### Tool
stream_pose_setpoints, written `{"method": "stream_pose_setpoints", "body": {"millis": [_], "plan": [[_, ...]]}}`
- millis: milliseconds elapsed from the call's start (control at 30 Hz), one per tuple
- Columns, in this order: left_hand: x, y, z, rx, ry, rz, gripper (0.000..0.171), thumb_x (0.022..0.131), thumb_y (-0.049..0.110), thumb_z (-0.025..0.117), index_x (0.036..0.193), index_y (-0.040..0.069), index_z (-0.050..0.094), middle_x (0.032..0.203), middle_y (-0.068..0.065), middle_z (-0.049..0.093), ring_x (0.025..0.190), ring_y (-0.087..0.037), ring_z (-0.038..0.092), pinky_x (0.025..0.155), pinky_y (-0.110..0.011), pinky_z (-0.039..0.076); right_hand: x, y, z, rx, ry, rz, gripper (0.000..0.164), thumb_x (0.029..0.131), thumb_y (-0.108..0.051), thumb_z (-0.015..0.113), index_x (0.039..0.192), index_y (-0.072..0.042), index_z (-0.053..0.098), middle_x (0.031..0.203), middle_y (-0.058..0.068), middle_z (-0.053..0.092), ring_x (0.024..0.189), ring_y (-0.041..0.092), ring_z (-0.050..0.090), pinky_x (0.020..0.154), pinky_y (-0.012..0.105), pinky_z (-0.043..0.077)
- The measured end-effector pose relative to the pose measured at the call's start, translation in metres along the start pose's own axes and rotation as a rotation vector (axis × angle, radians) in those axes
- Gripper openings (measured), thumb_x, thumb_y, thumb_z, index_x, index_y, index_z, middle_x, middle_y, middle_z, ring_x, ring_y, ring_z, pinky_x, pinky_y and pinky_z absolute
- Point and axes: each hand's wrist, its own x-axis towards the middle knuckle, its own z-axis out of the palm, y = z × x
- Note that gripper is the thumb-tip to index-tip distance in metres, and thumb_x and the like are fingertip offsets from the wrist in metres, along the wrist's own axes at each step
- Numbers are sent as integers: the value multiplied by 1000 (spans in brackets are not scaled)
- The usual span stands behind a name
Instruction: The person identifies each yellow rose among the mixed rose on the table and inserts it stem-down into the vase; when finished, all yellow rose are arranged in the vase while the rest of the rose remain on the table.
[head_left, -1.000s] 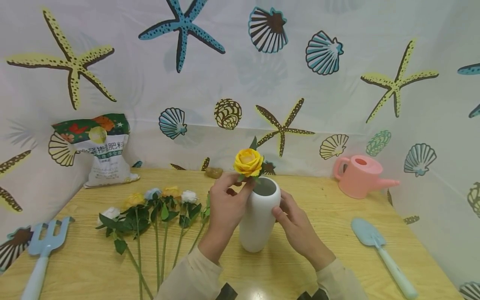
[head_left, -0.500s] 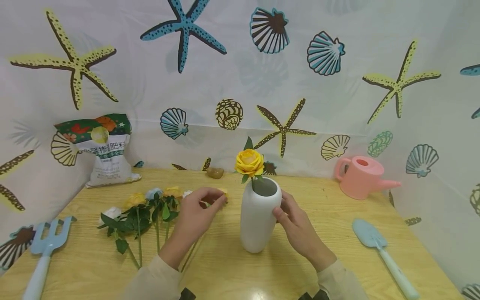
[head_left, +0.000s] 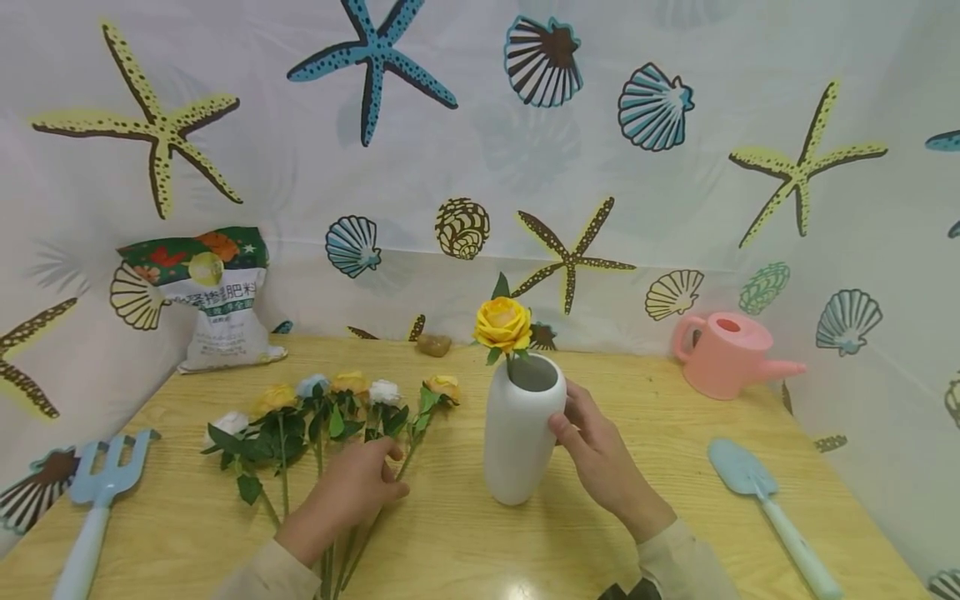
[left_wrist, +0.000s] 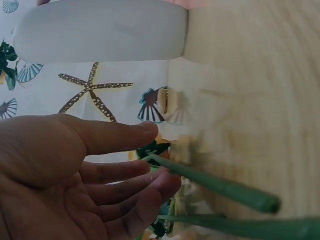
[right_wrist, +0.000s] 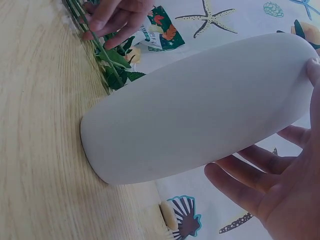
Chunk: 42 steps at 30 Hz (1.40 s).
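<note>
A white vase [head_left: 517, 442] stands on the table with one yellow rose [head_left: 502, 323] upright in its mouth. My right hand [head_left: 603, 458] holds the vase's right side, thumb on the near face near the top and fingers behind. To the left, my left hand [head_left: 352, 483] is low over the stems of several loose artificial flowers. Its thumb and fingers are apart, and a green stem [left_wrist: 220, 185] runs just past the fingertips in the left wrist view. The rightmost loose flower is a yellow rose [head_left: 444, 387]; beside it lies a white one [head_left: 385, 392].
At the left edge lies a light blue hand fork [head_left: 108, 483]; a matching trowel [head_left: 772, 508] is on the right. A pink watering can [head_left: 723, 358] and a fertilizer bag [head_left: 225, 308] stand at the back, with a small brown stone [head_left: 433, 345] between them.
The left hand has let go of the yellow rose, now standing in the vase, and has moved left and down to the loose stems. The right hand keeps its hold on the vase.
</note>
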Motion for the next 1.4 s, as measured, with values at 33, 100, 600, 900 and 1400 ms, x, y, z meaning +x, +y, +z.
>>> {"method": "stream_pose_setpoints", "body": {"millis": [33, 100, 600, 900, 1400], "plan": [[0, -1, 2, 6, 4, 5, 37, 84, 12, 81, 116, 2, 66, 82, -1, 68, 70, -13, 62, 66, -36, 54, 0, 0, 0, 1, -1, 0, 43, 109, -24, 46, 151, -19, 39, 144, 16, 57, 126, 37, 58, 92, 34, 56], [-1, -2, 5, 8, 16, 17, 36, 82, 8, 81, 115, 1, 67, 80, 0, 65, 70, -13, 60, 65, -35, 53, 0, 0, 0, 6, -6, 2, 43, 109, -24, 46, 151, -18, 39, 143, 16, 57, 126, 37, 58, 91, 34, 57], [-12, 38, -26, -454, 236, 49, 46, 89, 2, 75, 132, 4, 60, 88, -9, 73, 65, -13, 67, 60, -28, 57, 1, -1, -3, 6, -1, -22, 45, 109, -24, 46, 152, -17, 38, 144, 17, 56, 123, 37, 60, 90, 31, 57], [-12, 65, -27, -986, 680, 244, 50, 89, -7, 71, 135, 6, 56, 88, 6, 76, 69, -10, 72, 67, -28, 62, 1, -1, -2, 6, -3, -15, 45, 109, -25, 45, 153, -18, 37, 145, 17, 56, 124, 37, 60, 91, 32, 57], [10, 116, -21, -1493, 1069, 489, 43, 88, -4, 73, 123, -1, 47, 85, -12, 72, 71, -23, 72, 68, -33, 62, -1, -1, -4, 13, -2, -36, 44, 109, -26, 45, 152, -18, 38, 143, 17, 57, 123, 37, 60, 90, 33, 57]]}}
